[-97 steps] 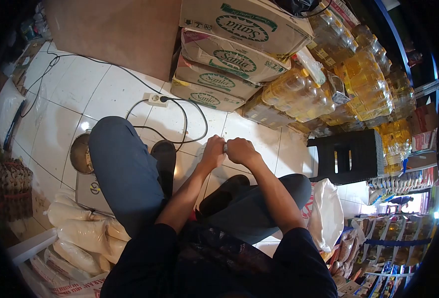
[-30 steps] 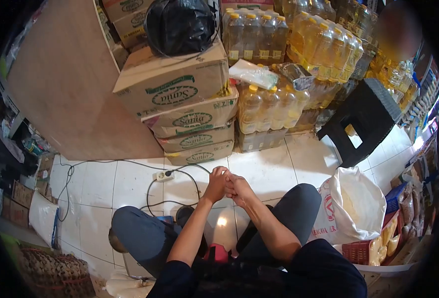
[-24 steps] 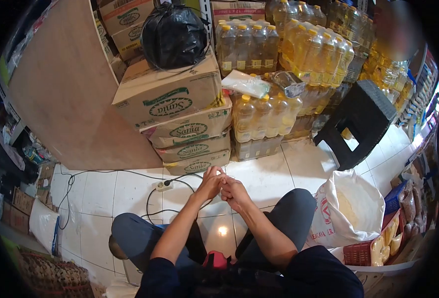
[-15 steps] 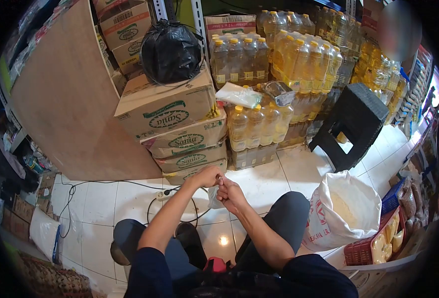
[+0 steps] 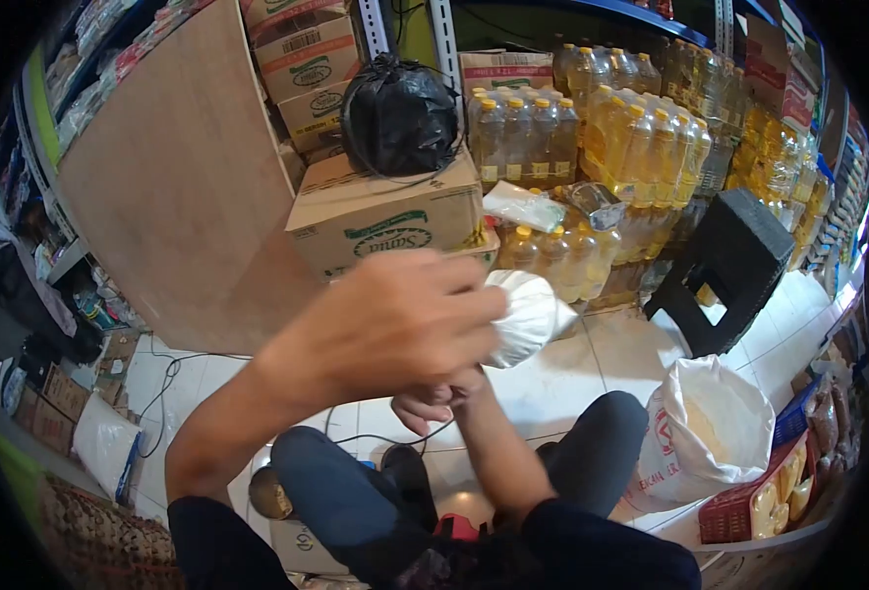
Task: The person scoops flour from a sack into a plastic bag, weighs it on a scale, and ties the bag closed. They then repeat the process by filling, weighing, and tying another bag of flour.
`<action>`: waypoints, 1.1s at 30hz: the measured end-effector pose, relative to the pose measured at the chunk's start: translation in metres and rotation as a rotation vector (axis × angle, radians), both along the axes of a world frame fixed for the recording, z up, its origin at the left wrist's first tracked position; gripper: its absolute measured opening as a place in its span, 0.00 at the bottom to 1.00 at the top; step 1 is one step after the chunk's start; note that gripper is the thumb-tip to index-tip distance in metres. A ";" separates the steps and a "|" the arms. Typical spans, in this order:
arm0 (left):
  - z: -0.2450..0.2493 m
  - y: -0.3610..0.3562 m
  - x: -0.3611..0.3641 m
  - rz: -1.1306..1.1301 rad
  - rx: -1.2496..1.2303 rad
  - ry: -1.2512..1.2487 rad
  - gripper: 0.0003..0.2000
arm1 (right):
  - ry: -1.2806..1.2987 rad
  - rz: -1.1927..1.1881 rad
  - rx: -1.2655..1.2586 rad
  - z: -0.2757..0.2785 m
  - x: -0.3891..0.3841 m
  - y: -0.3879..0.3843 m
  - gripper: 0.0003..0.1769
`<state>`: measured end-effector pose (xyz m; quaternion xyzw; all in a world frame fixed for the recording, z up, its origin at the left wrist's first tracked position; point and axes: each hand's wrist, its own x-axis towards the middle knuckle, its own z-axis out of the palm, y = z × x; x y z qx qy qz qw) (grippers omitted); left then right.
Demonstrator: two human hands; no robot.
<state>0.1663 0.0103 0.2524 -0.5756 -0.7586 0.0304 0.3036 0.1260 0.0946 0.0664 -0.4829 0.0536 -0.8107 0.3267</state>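
Observation:
A bulging white-filled plastic bag (image 5: 525, 320) is raised over the floor, lying sideways with its pleated surface in view. My left hand (image 5: 410, 315) is close to the camera and smeared by motion. Its fingers curl at the bag's left end, where the gathered neck seems to be hidden. Below and partly behind it is my right hand (image 5: 444, 395), palm side mostly covered. Its visible fingers are bent; what they pinch, if anything, cannot be made out.
An open white sack (image 5: 651, 447) of pale grains stands right of my knees, beside a red basket (image 5: 727, 511) of packets. Ahead are stacked cartons (image 5: 385, 211), a black bag (image 5: 400, 116), bottled oil packs (image 5: 641, 143) and a black stool (image 5: 734, 265). A cable (image 5: 164, 393) crosses the tiles.
The bag has swung up and right from hanging below my hands. My left hand has risen toward the camera and over my right hand. The view has shifted left.

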 end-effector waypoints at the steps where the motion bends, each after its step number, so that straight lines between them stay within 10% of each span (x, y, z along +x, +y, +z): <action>1: 0.004 -0.018 0.010 0.018 0.052 0.008 0.05 | 0.126 -0.032 0.103 0.012 -0.010 -0.005 0.12; 11: -0.076 -0.109 -0.007 0.286 0.382 -0.792 0.07 | 0.568 -0.374 0.637 0.019 -0.036 0.005 0.11; 16: -0.087 -0.077 0.000 0.191 0.164 -0.955 0.07 | 1.245 -0.557 1.006 0.024 -0.038 0.031 0.09; 24: -0.191 -0.042 -0.019 0.306 0.302 -0.929 0.10 | 0.999 -1.025 1.030 -0.097 -0.032 0.051 0.08; 33: -0.456 -0.044 -0.053 0.558 0.641 -1.343 0.06 | 1.176 -1.026 1.658 -0.242 -0.033 0.052 0.11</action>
